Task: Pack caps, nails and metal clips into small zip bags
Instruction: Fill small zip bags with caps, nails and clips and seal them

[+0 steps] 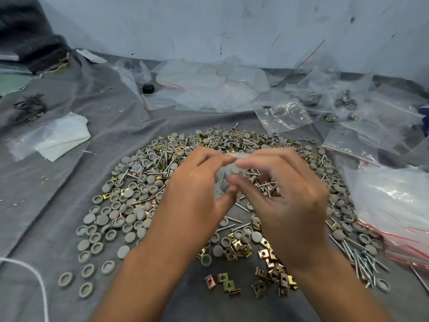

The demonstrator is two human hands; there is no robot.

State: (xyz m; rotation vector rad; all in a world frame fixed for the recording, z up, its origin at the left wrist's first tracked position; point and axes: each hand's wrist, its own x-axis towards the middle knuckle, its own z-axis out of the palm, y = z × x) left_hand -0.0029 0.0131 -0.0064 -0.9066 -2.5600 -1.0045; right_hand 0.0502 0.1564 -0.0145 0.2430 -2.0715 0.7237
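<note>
Nearest, at 6 o'clock: loose brass-coloured folded metal clips (pixel 267 273) are lying on the grey cloth sheet (pixel 58 182), roughly thirty or more, too jumbled for an exact count. Both forearms are coming up from 6 toward centre. Left hand (pixel 197 194) and right hand (pixel 285 201) are meeting at centre, each pinching one small clear plastic zip bag (pixel 228 169); fingertips of the two hands are almost touching over its top edge. Blur is hiding whether the mouth is open or pressed closed. Through the film I'm seeing what looks like a nail shaft and one cap, no count possible. Key relation: bag is sitting between the hands, above the pile, long axis roughly vertical with the mouth toward 12; neither hand is clearly nearer, so my guess is the next move is a seal or pull-apart along the top edge, running 9-to-3. Under and around the hands: grey round plastic caps (pixel 111 219), well over a hundred, spreading 7 through 1. Silver threaded steel nails (pixel 362 259) are mixing in, a denser bundle at 4, dozens. At 3 to 4: stack of empty red-striped clear zip bags (pixel 394 205), count unreadable. At 12 to 2: more crumpled clear bags (pixel 209 89) against the wall.
</note>
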